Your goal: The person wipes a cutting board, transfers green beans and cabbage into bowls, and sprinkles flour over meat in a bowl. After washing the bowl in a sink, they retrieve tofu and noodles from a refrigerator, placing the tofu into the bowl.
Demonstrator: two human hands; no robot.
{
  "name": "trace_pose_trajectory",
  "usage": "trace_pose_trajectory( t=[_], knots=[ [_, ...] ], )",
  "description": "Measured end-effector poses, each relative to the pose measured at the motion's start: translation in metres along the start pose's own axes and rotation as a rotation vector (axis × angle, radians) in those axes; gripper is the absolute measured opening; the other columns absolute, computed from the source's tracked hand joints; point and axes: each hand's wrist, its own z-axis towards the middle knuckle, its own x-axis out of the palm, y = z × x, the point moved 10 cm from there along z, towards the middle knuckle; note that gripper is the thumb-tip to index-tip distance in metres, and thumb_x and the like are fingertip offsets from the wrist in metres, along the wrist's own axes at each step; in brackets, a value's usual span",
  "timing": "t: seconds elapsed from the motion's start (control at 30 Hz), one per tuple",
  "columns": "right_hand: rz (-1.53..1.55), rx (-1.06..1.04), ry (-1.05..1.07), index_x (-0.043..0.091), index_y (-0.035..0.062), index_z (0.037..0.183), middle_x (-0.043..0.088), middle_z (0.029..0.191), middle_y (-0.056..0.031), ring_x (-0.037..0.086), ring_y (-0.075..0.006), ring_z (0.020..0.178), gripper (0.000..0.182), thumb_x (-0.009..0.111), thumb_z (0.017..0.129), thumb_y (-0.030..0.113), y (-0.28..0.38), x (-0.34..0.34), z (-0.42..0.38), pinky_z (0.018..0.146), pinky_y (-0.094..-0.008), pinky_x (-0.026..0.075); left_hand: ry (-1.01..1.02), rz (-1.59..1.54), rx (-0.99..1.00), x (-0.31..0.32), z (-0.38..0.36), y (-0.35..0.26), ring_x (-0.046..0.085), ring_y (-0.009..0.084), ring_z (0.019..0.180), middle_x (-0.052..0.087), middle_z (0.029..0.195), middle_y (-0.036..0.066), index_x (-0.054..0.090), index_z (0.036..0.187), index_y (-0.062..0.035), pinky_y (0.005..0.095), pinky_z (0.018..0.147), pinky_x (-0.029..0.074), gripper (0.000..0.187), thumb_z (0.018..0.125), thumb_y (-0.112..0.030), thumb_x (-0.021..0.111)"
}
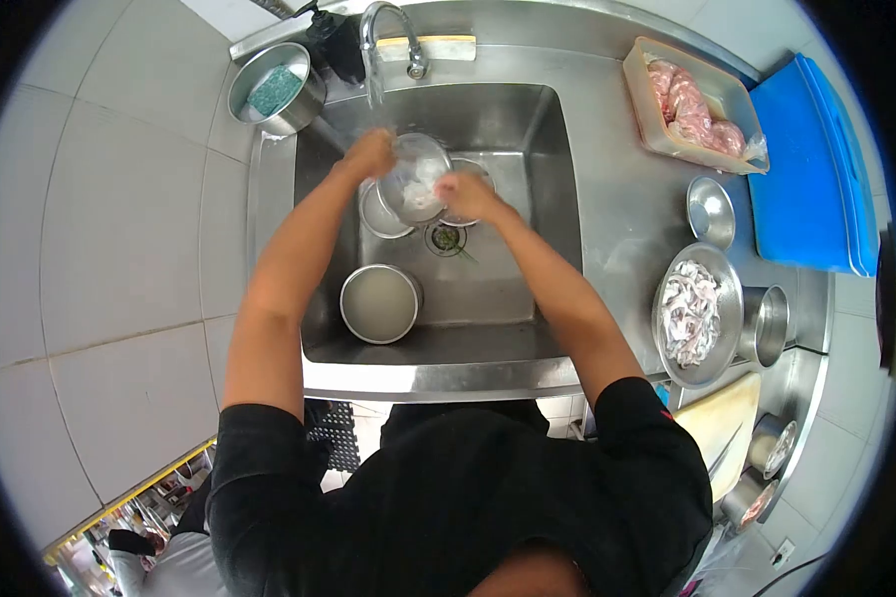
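Over a steel sink [548, 159] my left hand [368, 154] grips the rim of a small clear bowl [413, 177] holding pale pieces. My right hand [465, 195] holds the bowl's other side, fingers at its contents. Water runs from the tap [383, 25] down toward the bowl. Two metal bowls sit under it in the basin, partly hidden.
A metal pot of cloudy water [380, 303] stands in the sink's front. Left of the tap is a bowl with a green sponge [274, 90]. On the right counter: a tray of pink meat [692, 104], a metal bowl of cut squid [695, 313], small steel bowls, a blue cutting board [806, 164].
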Motion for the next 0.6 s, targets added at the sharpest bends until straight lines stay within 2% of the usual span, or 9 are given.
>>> trace_pose_trajectory(
  t=[0.07, 0.1, 0.17, 0.23, 0.3, 0.37, 0.47, 0.53, 0.6],
  knots=[
    [0.044, 0.1, -0.132, 0.061, 0.0027, 0.083, 0.062, 0.077, -0.0152, 0.061, -0.0309, 0.077, 0.022, 0.065, 0.075, 0.023, -0.021, -0.021, 0.019, 0.073, -0.0396, 0.046, -0.015, 0.01, -0.011, -0.004, 0.0, -0.009, 0.061, 0.0341, 0.09, 0.062, 0.09, 0.023, 0.062, 0.089, 0.0032, 0.041, 0.077, 0.049, 0.024, 0.072, -0.012, 0.059],
    [-0.129, 0.096, -0.355, 0.061, 0.0041, 0.087, 0.063, 0.082, -0.0155, 0.061, -0.0311, 0.08, 0.024, 0.068, 0.072, 0.021, -0.025, -0.042, 0.024, 0.074, -0.04, 0.047, -0.025, 0.022, -0.019, -0.006, -0.001, -0.012, 0.06, 0.035, 0.093, 0.062, 0.094, 0.022, 0.063, 0.092, 0.0001, 0.0416, 0.08, 0.048, 0.023, 0.072, -0.01, 0.059],
    [-0.296, 0.089, -0.567, 0.061, 0.0054, 0.091, 0.063, 0.087, -0.0158, 0.061, -0.0312, 0.084, 0.028, 0.071, 0.069, 0.019, -0.02, -0.063, 0.034, 0.075, -0.0405, 0.047, 0.054, 0.05, -0.013, -0.003, -0.001, -0.021, 0.059, 0.035, 0.095, 0.061, 0.098, 0.022, 0.062, 0.096, -0.0013, 0.0418, 0.081, 0.048, 0.025, 0.072, -0.008, 0.057],
    [-0.225, 0.105, -0.178, 0.058, 0.0059, 0.102, 0.059, 0.103, -0.0168, 0.057, -0.0324, 0.097, 0.041, 0.072, 0.067, 0.022, -0.02, -0.041, 0.07, 0.081, -0.0417, 0.045, 0.134, 0.082, -0.008, 0.004, -0.005, -0.027, 0.058, 0.035, 0.097, 0.06, 0.102, 0.023, 0.061, 0.1, -0.0026, 0.0419, 0.082, 0.047, 0.029, 0.072, -0.005, 0.056],
    [-0.303, 0.034, -0.056, 0.058, 0.0042, 0.099, 0.059, 0.102, -0.0169, 0.057, -0.0321, 0.096, 0.041, 0.074, 0.065, 0.02, 0.023, -0.038, 0.095, 0.081, -0.0397, 0.045, -0.011, 0.074, 0.139, -0.003, -0.016, -0.04, 0.056, 0.0345, 0.101, 0.058, 0.108, 0.022, 0.056, 0.11, -0.0055, 0.0419, 0.084, 0.046, 0.038, 0.072, -0.002, 0.054],
    [-0.383, -0.032, 0.062, 0.058, 0.0025, 0.096, 0.058, 0.102, -0.017, 0.056, -0.0317, 0.096, 0.041, 0.075, 0.062, 0.018, 0.056, -0.021, 0.105, 0.081, -0.0377, 0.045, -0.029, 0.008, 0.077, -0.001, -0.02, -0.027, 0.055, 0.0348, 0.102, 0.057, 0.109, 0.022, 0.055, 0.112, -0.0063, 0.0419, 0.084, 0.046, 0.038, 0.074, -0.004, 0.054],
    [-0.453, -0.08, -0.096, 0.055, 0.0001, 0.108, 0.052, 0.115, -0.021, 0.052, -0.0338, 0.105, 0.045, 0.069, 0.067, 0.014, 0.083, -0.017, 0.109, 0.09, -0.0375, 0.041, -0.136, -0.148, -0.075, 0.0, -0.024, -0.003, 0.056, 0.0356, 0.1, 0.057, 0.108, 0.022, 0.053, 0.115, -0.0078, 0.0411, 0.084, 0.046, 0.038, 0.076, -0.008, 0.052],
    [-0.484, -0.024, -0.425, 0.048, -0.0017, 0.12, 0.048, 0.122, -0.0243, 0.049, -0.0355, 0.111, 0.051, 0.063, 0.074, 0.012, 0.085, -0.03, 0.096, 0.095, -0.0384, 0.037, -0.215, -0.246, -0.175, 0.001, -0.03, 0.011, 0.057, 0.0362, 0.098, 0.057, 0.107, 0.023, 0.053, 0.115, -0.0084, 0.0405, 0.083, 0.047, 0.038, 0.077, -0.01, 0.051],
    [-0.435, 0.062, -0.532, 0.045, -0.0027, 0.123, 0.046, 0.124, -0.0258, 0.047, -0.0355, 0.114, 0.05, 0.057, 0.079, 0.016, 0.06, -0.009, 0.101, 0.097, -0.0388, 0.035, -0.228, -0.684, -0.274, 0.015, -0.034, 0.021, 0.061, 0.0321, 0.091, 0.06, 0.103, 0.02, 0.054, 0.112, -0.0056, 0.0393, 0.078, 0.048, 0.032, 0.083, -0.017, 0.05]
  ],
)
